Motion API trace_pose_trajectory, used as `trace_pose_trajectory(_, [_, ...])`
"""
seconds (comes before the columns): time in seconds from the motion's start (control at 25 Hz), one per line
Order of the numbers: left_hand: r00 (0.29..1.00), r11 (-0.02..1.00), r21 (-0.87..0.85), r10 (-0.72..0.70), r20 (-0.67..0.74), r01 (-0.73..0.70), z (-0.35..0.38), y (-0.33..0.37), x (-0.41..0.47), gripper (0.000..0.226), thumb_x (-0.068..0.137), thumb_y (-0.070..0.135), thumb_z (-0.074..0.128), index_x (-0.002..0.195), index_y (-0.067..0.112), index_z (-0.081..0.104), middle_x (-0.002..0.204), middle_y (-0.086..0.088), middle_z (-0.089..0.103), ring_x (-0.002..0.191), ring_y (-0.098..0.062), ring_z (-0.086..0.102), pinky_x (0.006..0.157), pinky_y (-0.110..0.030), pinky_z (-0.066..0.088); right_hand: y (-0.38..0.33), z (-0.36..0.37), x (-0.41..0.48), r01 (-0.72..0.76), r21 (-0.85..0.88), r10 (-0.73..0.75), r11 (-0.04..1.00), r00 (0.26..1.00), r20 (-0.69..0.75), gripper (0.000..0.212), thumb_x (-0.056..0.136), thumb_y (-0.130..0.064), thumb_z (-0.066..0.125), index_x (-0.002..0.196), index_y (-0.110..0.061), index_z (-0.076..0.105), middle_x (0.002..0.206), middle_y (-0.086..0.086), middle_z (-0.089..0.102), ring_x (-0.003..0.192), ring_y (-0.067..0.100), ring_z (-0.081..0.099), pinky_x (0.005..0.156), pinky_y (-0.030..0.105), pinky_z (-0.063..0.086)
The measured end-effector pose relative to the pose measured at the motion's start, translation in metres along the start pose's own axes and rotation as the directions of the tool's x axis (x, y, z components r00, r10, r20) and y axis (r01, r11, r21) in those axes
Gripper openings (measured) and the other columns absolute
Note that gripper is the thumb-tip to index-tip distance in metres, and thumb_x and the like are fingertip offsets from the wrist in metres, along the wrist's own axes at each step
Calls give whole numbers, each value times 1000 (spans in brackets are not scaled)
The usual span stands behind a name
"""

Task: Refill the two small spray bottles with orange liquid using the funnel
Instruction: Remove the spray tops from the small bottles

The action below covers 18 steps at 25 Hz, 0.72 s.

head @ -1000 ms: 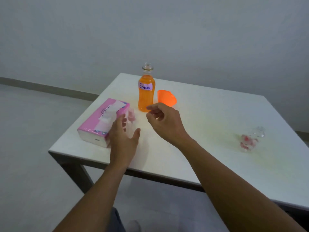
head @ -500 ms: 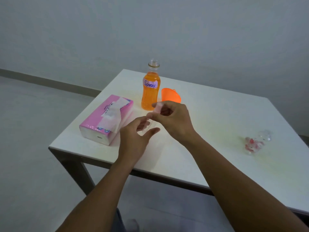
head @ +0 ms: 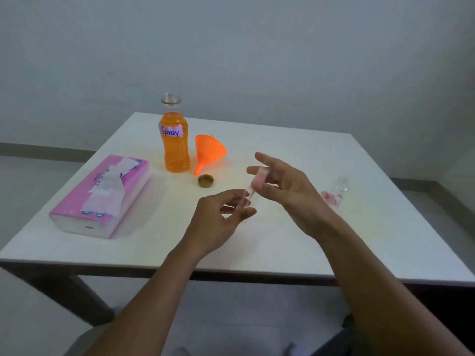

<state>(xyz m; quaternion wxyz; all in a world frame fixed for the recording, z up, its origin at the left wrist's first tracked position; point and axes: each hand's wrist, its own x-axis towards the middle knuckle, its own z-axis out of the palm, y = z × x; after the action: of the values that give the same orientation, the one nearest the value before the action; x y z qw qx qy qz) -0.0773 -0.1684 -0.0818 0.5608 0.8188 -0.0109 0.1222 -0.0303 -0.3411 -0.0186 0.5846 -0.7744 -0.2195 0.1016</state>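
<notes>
An uncapped bottle of orange liquid (head: 176, 147) labelled "Spray" stands at the back of the white table (head: 295, 242). An orange funnel (head: 207, 151) lies on its side right of it, and a brown cap (head: 205, 181) lies in front. My left hand (head: 221, 219) holds the clear body of a small spray bottle (head: 248, 201) above the table. My right hand (head: 285, 186) pinches that bottle's pink spray head (head: 259, 179). A second small spray bottle (head: 334, 192) lies on its side at the right.
A pink tissue box (head: 102, 196) lies at the left of the table. The table's front edge runs just below my forearms. Grey floor and a plain wall surround the table.
Both hands lifted the small spray bottle from beside the tissue box and carried it right, toward the table's middle. The view moved closer, and the brown cap came into sight.
</notes>
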Motion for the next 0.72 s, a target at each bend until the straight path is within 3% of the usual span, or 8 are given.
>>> trace_pose_trajectory(0.08, [999, 1000, 24, 9, 34, -10, 13, -2, 7, 46, 79, 43, 76, 120, 26, 68, 104, 16, 73, 91, 1, 69, 84, -20, 56, 9, 1, -4, -40, -135, 12, 990, 980, -199, 54, 80, -43, 81, 129, -30, 63, 103, -5, 71, 96, 12, 69, 86, 32, 59])
trace_pose_trajectory(0.16, [998, 999, 27, 22, 53, -24, 22, -3, 15, 44, 78, 44, 77, 118, 28, 69, 104, 17, 73, 91, 2, 68, 84, -18, 55, 18, -3, -3, -36, -138, -9, 990, 950, -311, 43, 79, -34, 85, 118, -27, 69, 93, -2, 73, 88, 17, 71, 85, 37, 61])
trace_pose_trajectory(0.28, [998, 999, 15, 41, 46, -42, 27, 0, 28, 43, 77, 45, 76, 116, 30, 68, 103, 18, 71, 91, 3, 68, 78, -10, 52, 24, -21, 1, -6, 16, 9, 1000, 980, -198, 50, 89, -19, 76, 136, -26, 60, 113, -7, 75, 104, 9, 71, 93, 31, 58])
trace_pose_trajectory(0.36, [998, 998, 11, 58, 39, -59, 31, -1, 35, 43, 76, 46, 76, 117, 31, 68, 103, 18, 71, 91, 1, 68, 79, -12, 53, 29, -30, 3, -19, -4, 18, 1000, 987, -159, 58, 90, -31, 75, 143, -32, 52, 127, -14, 68, 117, 1, 64, 94, 23, 52])
trace_pose_trajectory(0.44, [997, 998, 24, 58, 51, -59, 37, -2, 40, 43, 76, 47, 76, 117, 33, 68, 103, 18, 71, 92, 0, 68, 81, -14, 53, 35, -29, 4, -71, -40, 58, 997, 961, -269, 58, 82, -45, 78, 135, -36, 58, 118, -15, 69, 108, -3, 65, 85, 17, 51])
trace_pose_trajectory(0.56, [996, 998, 38, 54, 67, -57, 42, -5, 42, 42, 76, 47, 76, 115, 33, 68, 101, 18, 71, 91, 0, 67, 80, -11, 53, 42, -28, 7, -77, 46, 89, 996, 914, -396, 44, 79, -37, 84, 119, -28, 68, 95, -6, 73, 90, 5, 70, 83, 25, 57])
trace_pose_trajectory(0.64, [997, 998, 33, 53, 61, -55, 40, -7, 43, 45, 74, 48, 76, 115, 30, 69, 98, 16, 71, 89, -2, 68, 79, -12, 53, 45, -32, 10, -47, 116, 82, 992, 944, -321, 43, 87, -20, 79, 127, -23, 64, 105, -3, 76, 102, 10, 72, 95, 33, 57])
trace_pose_trajectory(0.72, [998, 998, 48, 45, 54, -48, 37, -8, 43, 47, 74, 50, 74, 115, 29, 69, 98, 17, 71, 89, -2, 68, 79, -11, 53, 44, -36, 10, -62, 138, 86, 989, 980, -182, 54, 92, -16, 72, 142, -25, 53, 119, -5, 74, 114, 10, 68, 100, 32, 52])
